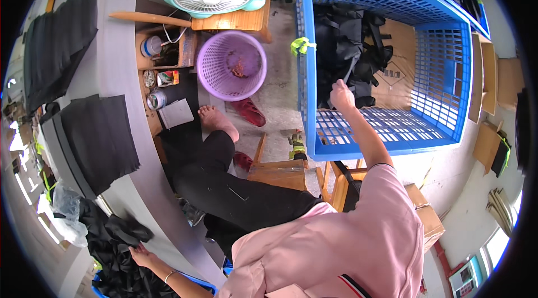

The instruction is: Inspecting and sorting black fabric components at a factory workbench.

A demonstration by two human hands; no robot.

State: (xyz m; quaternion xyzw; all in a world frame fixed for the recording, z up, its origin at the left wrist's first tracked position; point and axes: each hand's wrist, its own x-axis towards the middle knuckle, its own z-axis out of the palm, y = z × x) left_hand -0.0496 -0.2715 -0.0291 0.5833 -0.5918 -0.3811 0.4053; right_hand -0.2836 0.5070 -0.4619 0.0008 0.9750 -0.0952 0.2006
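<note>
Closed on a narrow grey strip (351, 70), the right hand (341, 95) is above black cloth pieces (339, 37) inside the blue crate (428, 146). Left hand (143, 256) touches a black cloth pile (106, 245); its closure cannot be determined.

Black fabric pieces (112, 245), loose, crumpled, heaped at lower left. Black strapped pieces (339, 34), jumbled, lying in a blue crate (386, 149). Strip (351, 68), slim, greyish, slanted, seen against the crate's contents.
</note>
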